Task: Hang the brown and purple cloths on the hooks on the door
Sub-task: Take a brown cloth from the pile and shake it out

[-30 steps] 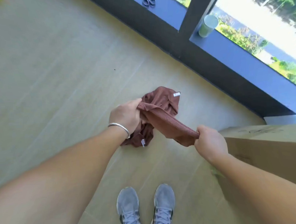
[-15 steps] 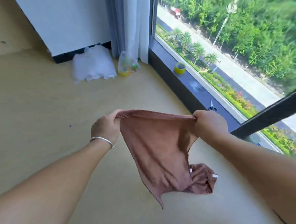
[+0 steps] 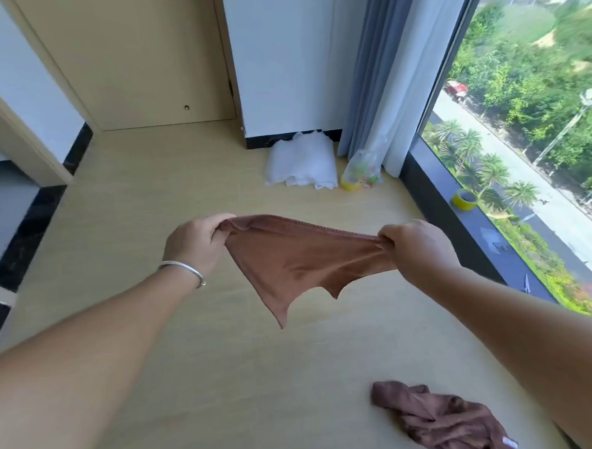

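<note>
Brown cloth [image 3: 300,258] held taut mid-air by top hem, L hand [image 3: 196,242] & R hand [image 3: 415,243] each pinching a corner, prob. to open it for hooking; 2nd cloth [image 3: 442,419] crumpled on floor [image 3: 149,204], hooks not in view.

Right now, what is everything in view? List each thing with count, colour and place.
held cloth: one, brown, stretched in the air between both hands
crumpled cloth: one, darker purplish brown, on the floor at lower right
white fabric: one heap, on the floor at the wall's foot
plastic bag: one, clear with yellow and green contents, beside the curtain
curtain: grey and white, by the window
tape roll: one, yellow, on the sill
door: one, beige, ahead
bracelet: one, silver, left wrist
left hand: grips the cloth's left corner
right hand: grips its right corner
</note>
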Motion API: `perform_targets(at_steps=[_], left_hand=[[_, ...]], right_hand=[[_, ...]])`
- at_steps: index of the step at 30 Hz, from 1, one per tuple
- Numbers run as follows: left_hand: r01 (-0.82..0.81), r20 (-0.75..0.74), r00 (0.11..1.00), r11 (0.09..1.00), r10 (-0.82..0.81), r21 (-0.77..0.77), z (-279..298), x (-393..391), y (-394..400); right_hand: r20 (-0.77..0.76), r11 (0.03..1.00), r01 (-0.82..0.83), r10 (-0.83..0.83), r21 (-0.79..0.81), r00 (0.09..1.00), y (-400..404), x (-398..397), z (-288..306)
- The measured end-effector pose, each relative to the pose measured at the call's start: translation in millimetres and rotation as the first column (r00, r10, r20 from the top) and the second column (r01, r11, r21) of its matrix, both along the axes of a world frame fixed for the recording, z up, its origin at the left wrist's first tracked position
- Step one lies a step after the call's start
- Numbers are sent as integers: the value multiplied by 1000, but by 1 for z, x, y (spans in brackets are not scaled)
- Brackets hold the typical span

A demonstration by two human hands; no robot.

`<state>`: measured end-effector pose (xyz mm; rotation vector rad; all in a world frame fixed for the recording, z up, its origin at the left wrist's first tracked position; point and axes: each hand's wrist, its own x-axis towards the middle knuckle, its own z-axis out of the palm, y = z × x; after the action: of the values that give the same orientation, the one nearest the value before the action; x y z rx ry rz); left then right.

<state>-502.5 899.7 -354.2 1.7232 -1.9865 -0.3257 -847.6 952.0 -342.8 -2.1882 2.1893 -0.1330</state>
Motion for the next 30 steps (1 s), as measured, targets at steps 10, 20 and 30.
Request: perform_targets(at_steps=[10, 20, 30], left_hand=[[57, 323, 924, 909, -205, 414, -148, 87, 205], [-19, 343, 867, 663, -362, 749, -343, 109, 392], [-70, 354, 808, 520, -471, 851, -378, 101, 430]], right_hand=[[48, 913, -205, 201, 352, 978, 171, 62, -169], [50, 744, -183, 198, 642, 979, 366, 93, -345], [-7, 606, -62, 111, 793, 994, 390, 95, -371]])
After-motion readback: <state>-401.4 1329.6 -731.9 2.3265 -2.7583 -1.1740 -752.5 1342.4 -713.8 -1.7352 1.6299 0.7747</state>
